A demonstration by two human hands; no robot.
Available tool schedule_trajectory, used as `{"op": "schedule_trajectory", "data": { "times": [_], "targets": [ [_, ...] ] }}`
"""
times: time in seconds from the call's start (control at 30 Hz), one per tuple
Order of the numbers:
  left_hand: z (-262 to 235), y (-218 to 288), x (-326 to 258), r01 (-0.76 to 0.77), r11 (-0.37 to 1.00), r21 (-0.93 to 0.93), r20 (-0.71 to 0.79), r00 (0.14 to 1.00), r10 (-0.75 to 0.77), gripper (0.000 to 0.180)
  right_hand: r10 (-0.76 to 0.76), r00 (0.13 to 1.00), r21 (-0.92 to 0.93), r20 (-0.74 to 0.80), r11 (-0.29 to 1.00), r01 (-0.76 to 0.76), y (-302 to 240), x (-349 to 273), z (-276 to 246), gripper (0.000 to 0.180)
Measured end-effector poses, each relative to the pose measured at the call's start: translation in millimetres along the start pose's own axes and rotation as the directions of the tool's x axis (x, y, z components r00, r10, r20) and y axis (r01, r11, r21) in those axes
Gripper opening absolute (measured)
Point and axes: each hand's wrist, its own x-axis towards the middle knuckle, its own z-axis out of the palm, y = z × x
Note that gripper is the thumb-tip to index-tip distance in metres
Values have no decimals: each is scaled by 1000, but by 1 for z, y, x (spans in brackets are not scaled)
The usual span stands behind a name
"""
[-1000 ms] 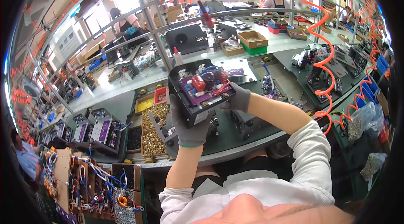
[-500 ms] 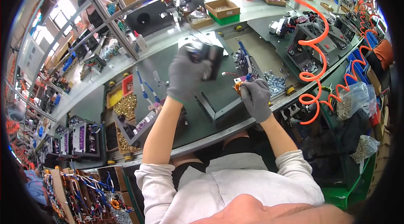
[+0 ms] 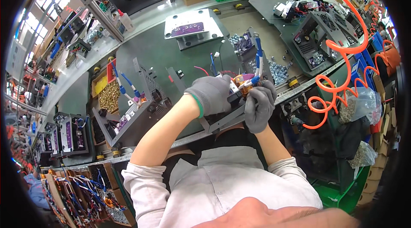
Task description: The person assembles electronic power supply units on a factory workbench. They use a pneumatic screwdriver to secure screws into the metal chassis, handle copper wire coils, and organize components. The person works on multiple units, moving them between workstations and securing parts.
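Left hand (image 3: pixel 212 95), in a grey glove, laid over the near end of a small electronic assembly (image 3: pixel 241 87); fingers curled down and clamped on it. Right hand (image 3: pixel 259 104), also grey-gloved, closed on the same assembly from the right side, fingers wrapped around its lower edge. Assembly held just above the near edge of the green worktop (image 3: pixel 171 56), directly in front of the body, with an orange copper coil (image 3: pixel 246 89) showing between the two hands and blue-sleeved wires (image 3: pixel 258 54) rising from it. Grey metal bracket (image 3: pixel 222 119) slanting down beneath the hands. Open metal chassis with a purple circuit board (image 3: pixel 132 116) resting on the worktop to the left, well apart from the hands. Tray of brass parts (image 3: pixel 109 95) beyond that chassis. Flat fixture carrying a purple board (image 3: pixel 192 29) at the far side of the worktop. Pile of small silver screws (image 3: pixel 278 69) just right of the assembly. Orange coiled air hose (image 3: pixel 342 52) hanging at the right.
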Motion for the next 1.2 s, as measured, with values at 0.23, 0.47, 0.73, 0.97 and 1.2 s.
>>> {"op": "schedule_trajectory", "data": {
  "times": [0.23, 0.47, 0.73, 0.97, 1.2],
  "targets": [
    [15, -44, -1, -63, 995, -71, -107, 993, 55, 50, -6, 972, -14, -236, 1000, 3, 0, 13, 71, 28],
    [44, -90, -138, 162, 987, 12, -955, 293, -37, 54, -27, 952, -42, -305, 999, 15, 34, 25, 121, 27],
    [127, -160, -197, 402, 914, -57, -945, 274, -179, 39, 11, 958, -84, -288, 996, -37, 24, 33, 140, 17],
    [114, -166, -149, 482, 871, -95, -948, 222, -227, 36, 390, 921, 433, 8, 829, -355, 5, -50, 33, 34],
    [124, -173, -162, 399, 912, -95, -978, 133, -160, 40, 958, -25, 491, 286, -169, -854, 29, -149, -118, 29]
  ]
}}
